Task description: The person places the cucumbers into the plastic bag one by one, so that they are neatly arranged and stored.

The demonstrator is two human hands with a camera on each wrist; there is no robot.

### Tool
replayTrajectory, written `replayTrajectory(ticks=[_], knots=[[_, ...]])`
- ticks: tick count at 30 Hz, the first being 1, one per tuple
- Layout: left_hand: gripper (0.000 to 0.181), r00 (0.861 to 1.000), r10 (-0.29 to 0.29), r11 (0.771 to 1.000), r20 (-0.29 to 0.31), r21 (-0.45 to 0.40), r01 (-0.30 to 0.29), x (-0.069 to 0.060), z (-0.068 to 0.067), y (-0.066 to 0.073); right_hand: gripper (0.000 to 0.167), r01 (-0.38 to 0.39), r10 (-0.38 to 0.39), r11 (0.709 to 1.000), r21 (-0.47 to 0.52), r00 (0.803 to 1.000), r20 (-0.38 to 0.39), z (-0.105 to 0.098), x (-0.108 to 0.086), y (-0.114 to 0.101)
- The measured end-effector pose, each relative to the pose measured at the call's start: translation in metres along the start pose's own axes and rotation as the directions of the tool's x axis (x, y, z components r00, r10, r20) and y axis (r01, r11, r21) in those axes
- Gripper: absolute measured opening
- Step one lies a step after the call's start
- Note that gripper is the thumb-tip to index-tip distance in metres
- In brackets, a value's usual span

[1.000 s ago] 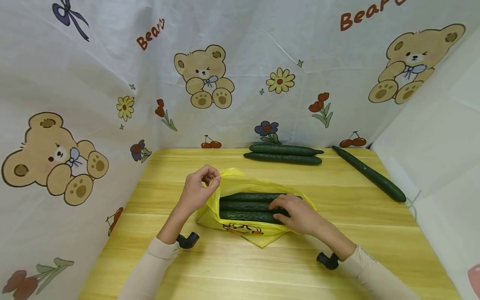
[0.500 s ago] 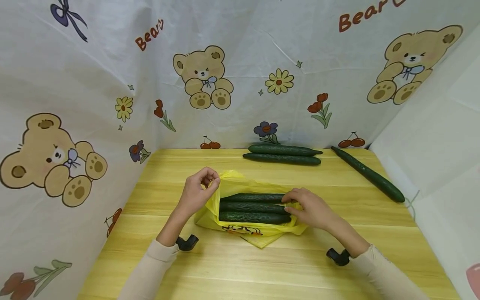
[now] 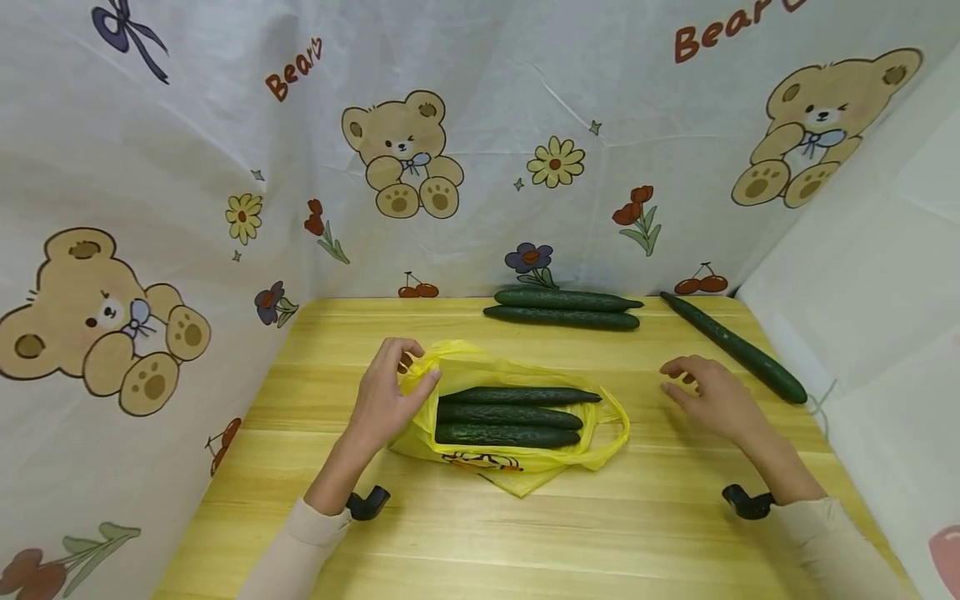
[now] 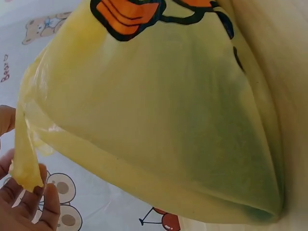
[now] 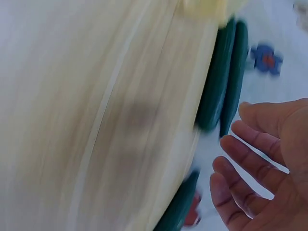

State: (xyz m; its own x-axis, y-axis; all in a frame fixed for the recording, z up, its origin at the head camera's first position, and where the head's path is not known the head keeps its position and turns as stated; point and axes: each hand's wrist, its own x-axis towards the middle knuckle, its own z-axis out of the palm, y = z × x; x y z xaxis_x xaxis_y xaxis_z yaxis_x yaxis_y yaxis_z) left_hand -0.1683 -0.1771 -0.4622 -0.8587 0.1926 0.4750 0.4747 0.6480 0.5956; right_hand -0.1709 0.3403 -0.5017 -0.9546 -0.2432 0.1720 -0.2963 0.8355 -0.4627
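Note:
A yellow plastic bag lies on its side on the wooden table, its mouth facing up toward me. Inside, three dark green cucumbers lie side by side. My left hand is at the bag's left rim, thumb and fingers spread apart there. In the left wrist view, the bag's handle hangs against the fingers of that hand. To the right of the bag, my right hand hovers over the table, fingers loosely bent and holding nothing. The right wrist view also shows this hand with nothing in it.
Two more cucumbers lie along the back edge of the table. A single cucumber lies slanted at the right, beyond my right hand. A bear-patterned cloth hangs behind and at the left; a white wall stands right.
My right hand has left the cucumbers and the bag's right side and moved right, away from it. My left thumb and fingers have parted from their pinch on the rim.

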Motion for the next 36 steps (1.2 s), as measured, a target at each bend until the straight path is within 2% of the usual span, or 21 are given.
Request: replayTrajectory(ticks=[3, 8, 11, 15, 18, 21, 23, 25, 29, 31, 36], knots=[[0.038, 0.998, 0.059, 0.996, -0.025, 0.068, -0.057, -0.004, -0.001, 0.003, 0.031, -0.043, 0.041, 0.999, -0.032, 0.998, -0.051, -0.010, -0.008, 0.028], [0.039, 0.991, 0.136, 0.973, 0.004, 0.189, -0.134, -0.001, -0.002, 0.009, 0.041, -0.167, 0.160, 0.985, -0.049, 0.980, -0.119, -0.025, -0.021, 0.071], [0.039, 0.984, 0.170, 0.943, 0.043, 0.282, -0.176, 0.005, -0.002, 0.014, 0.051, -0.255, 0.246, 0.966, -0.046, 0.959, -0.141, -0.031, -0.028, 0.093], [0.039, 0.971, 0.207, 0.890, 0.119, 0.389, -0.238, 0.017, 0.000, 0.019, 0.060, -0.329, 0.322, 0.944, -0.029, 0.936, -0.139, -0.034, -0.036, 0.115], [0.038, 0.950, 0.235, 0.840, 0.205, 0.450, -0.304, 0.029, 0.003, 0.021, 0.064, -0.352, 0.347, 0.936, -0.016, 0.930, -0.123, -0.032, -0.039, 0.129], [0.034, 0.919, 0.257, 0.783, 0.299, 0.492, -0.379, 0.039, 0.006, 0.023, 0.066, -0.360, 0.357, 0.933, -0.010, 0.928, -0.107, -0.029, -0.041, 0.139], [0.032, 0.900, 0.260, 0.758, 0.350, 0.504, -0.415, 0.045, 0.009, 0.024, 0.067, -0.365, 0.362, 0.931, -0.015, 0.928, -0.093, -0.027, -0.041, 0.144], [0.028, 0.888, 0.243, 0.748, 0.389, 0.508, -0.427, 0.050, 0.011, 0.025, 0.068, -0.363, 0.360, 0.932, -0.024, 0.929, -0.084, -0.025, -0.041, 0.149], [0.015, 0.879, 0.217, 0.746, 0.424, 0.508, -0.430, 0.058, 0.016, 0.025, 0.073, -0.352, 0.346, 0.934, -0.061, 0.934, -0.085, -0.023, -0.035, 0.156], [0.007, 0.878, 0.223, 0.741, 0.424, 0.511, -0.435, 0.059, 0.016, 0.024, 0.075, -0.350, 0.344, 0.934, -0.071, 0.935, -0.086, -0.021, -0.031, 0.158], [0.007, 0.882, 0.266, 0.732, 0.388, 0.514, -0.447, 0.061, 0.014, 0.020, 0.075, -0.357, 0.353, 0.931, -0.074, 0.933, -0.069, -0.019, -0.025, 0.160]])
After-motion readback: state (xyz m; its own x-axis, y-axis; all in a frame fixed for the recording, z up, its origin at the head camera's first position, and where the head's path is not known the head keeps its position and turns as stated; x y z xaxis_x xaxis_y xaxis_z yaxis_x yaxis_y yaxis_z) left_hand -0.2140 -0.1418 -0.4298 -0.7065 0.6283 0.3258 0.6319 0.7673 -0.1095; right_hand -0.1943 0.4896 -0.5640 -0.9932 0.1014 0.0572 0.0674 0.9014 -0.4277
